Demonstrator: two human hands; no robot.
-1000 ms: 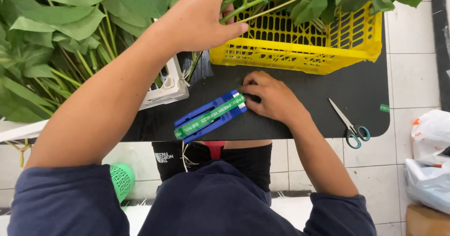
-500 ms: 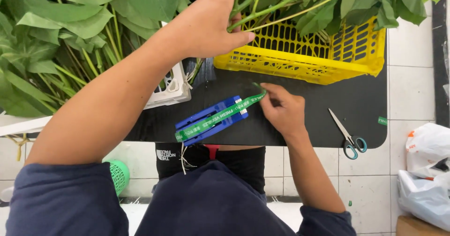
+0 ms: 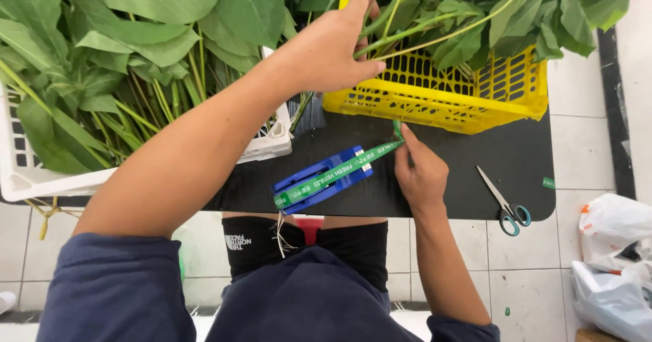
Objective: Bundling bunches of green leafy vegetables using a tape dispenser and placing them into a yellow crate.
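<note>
Left hand [image 3: 326,50] at upper centre of the frame, fingers closed around a bundle of long green leafy stems [image 3: 435,29], held just above the yellow perforated plastic crate [image 3: 475,97]. Right hand [image 3: 421,172] at centre, resting on the black flat table top [image 3: 475,152], thumb and forefinger pinched together on the end of a green printed tape strip [image 3: 339,172]. Tape drawn out taut toward lower left, running across a blue plastic tape dispenser [image 3: 319,179] lying on the table just left of the right hand. At far right of the table, well apart from both hands, a pair of scissors with teal handles [image 3: 502,203], blades shut. At upper left, a white plastic basket [image 3: 265,145] heaped with large green leaves [image 3: 102,57]. At lower right, white plastic bags [image 3: 611,260] on the tiled floor.
</note>
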